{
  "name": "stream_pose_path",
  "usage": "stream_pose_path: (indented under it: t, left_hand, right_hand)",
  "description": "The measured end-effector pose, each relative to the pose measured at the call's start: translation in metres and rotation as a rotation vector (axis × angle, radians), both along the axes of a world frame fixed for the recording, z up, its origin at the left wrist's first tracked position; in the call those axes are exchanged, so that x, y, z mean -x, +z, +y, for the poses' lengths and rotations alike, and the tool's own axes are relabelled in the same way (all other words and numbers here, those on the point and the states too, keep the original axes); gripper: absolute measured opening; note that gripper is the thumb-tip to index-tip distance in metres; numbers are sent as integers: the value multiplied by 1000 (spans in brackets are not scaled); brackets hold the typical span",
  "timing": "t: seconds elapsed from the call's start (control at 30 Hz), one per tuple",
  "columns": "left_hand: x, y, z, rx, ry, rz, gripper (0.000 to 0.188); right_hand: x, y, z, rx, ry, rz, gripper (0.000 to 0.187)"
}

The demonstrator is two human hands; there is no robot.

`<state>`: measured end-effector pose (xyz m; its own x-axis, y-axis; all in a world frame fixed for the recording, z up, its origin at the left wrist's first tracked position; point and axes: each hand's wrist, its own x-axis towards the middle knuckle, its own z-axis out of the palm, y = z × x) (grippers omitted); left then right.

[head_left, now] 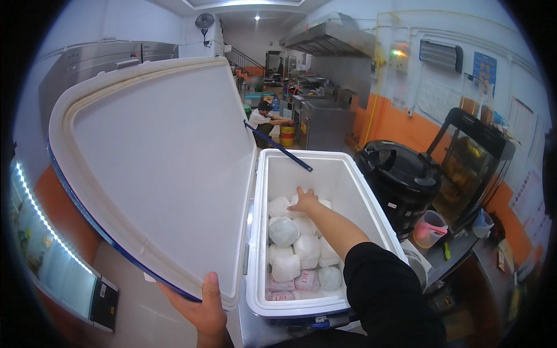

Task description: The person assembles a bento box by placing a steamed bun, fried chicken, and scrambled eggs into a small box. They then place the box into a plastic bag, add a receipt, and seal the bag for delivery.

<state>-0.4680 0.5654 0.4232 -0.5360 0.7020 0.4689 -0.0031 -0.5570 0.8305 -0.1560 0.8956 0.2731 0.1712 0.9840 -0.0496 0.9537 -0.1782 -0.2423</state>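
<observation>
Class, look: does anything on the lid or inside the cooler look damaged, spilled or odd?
Mostly not: only the tan rim of the lid looks odd against its white, perhaps stained. No spill shows.

we see a bright room, with a small ceiling lamp (257, 18) glaring at the back and a led strip (46, 219) glowing at left. soft shading greys the inside of the cooler (342, 180); straight edges bend toward the black rim.

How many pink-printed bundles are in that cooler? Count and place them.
3 visible in the cooler: one pink-printed bundle in the near left corner, another just behind it, a third right of that. More may be hidden under the white bundles.
</observation>
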Motion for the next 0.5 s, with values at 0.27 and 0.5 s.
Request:
stream_pose_path:
  t: [0.27,0.5]
  left_hand:
    - [0,0,0,-47,-14,146,85]
    - [7,1,8,-210,-146,443,83]
  right_hand:
    - [-38,79,8,413,-63,833,72]
    - [-64,248,-70,-406,241,1531,47]
